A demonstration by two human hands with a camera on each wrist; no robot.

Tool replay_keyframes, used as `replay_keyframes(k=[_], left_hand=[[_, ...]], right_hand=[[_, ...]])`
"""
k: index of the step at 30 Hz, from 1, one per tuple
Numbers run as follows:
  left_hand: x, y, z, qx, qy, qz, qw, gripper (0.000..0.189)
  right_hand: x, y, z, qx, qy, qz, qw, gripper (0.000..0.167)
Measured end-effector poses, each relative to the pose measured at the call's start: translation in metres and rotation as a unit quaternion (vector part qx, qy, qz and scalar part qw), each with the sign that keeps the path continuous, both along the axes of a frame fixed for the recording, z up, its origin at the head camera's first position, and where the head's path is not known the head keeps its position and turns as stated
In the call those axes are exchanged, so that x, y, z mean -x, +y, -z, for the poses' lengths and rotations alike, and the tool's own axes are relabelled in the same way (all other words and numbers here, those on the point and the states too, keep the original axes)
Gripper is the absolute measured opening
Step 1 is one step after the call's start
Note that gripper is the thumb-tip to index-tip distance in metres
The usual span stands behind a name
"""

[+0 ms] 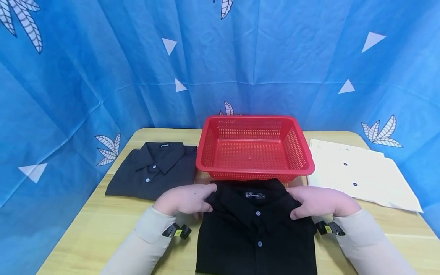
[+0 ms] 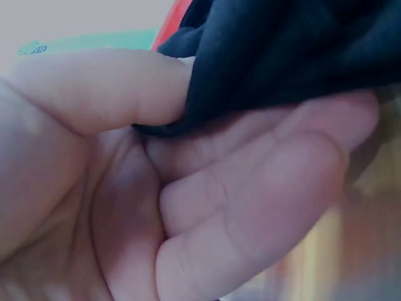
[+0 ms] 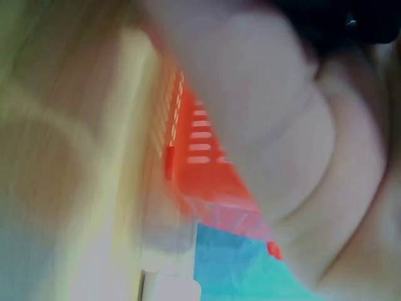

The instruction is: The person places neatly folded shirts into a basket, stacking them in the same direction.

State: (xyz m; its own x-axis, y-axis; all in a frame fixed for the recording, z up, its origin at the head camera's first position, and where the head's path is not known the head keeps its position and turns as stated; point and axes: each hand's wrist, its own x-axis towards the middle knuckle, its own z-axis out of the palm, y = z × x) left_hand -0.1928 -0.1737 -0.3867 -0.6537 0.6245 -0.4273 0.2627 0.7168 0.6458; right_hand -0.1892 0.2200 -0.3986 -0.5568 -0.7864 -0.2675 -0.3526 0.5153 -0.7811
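Observation:
A folded black collared shirt (image 1: 254, 252) lies in front of the person, its collar toward the basket and its far end slightly raised. The left hand (image 1: 183, 199) holds the shirt's left shoulder. In the left wrist view the thumb (image 2: 113, 94) lies over the black cloth (image 2: 269, 50), with curled fingers (image 2: 269, 200) under it. At the shirt's right shoulder, the right hand (image 1: 324, 202) grips the cloth, thumb on top; its other fingertips are hidden. The right wrist view is blurred, showing fingers (image 3: 269, 113) near dark cloth (image 3: 338, 25).
Just beyond the shirt stands an empty red plastic basket (image 1: 254, 173) with perforated sides. A folded dark grey shirt (image 1: 172, 183) lies on its left. Folded white garments (image 1: 371, 179) lie to the right. Blue patterned cloth (image 1: 254, 57) hangs behind the wooden table (image 1: 86, 236).

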Motion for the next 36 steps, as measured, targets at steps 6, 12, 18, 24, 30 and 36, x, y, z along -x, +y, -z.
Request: replay_keyframes(k=[6, 12, 18, 24, 30, 36], left_hand=[[-0.004, -0.003, -0.012, -0.028, -0.012, -0.001, 0.9995, 0.040], [-0.008, -0.007, -0.029, -0.047, -0.006, 0.010, 0.9988, 0.040], [-0.012, -0.019, -0.044, -0.095, -0.015, 0.003, 0.9954, 0.042], [-0.017, -0.029, -0.056, -0.119, 0.014, 0.035, 0.9922, 0.025], [-0.019, -0.040, -0.065, -0.133, 0.036, 0.017, 0.9903, 0.022], [-0.011, -0.046, -0.066, -0.191, 0.068, -0.029, 0.9789, 0.023]], right_hand=[[-0.003, 0.002, -0.007, 0.017, -0.003, 0.003, 0.9998, 0.082], [-0.007, 0.009, -0.017, 0.088, -0.053, -0.031, 0.9942, 0.076], [-0.008, 0.015, -0.030, 0.132, -0.047, -0.013, 0.9901, 0.089], [-0.011, 0.019, -0.037, 0.144, -0.049, 0.002, 0.9883, 0.091], [-0.009, 0.022, -0.041, 0.190, -0.063, 0.005, 0.9796, 0.074], [-0.007, 0.025, -0.042, 0.221, -0.008, 0.064, 0.9731, 0.057]])
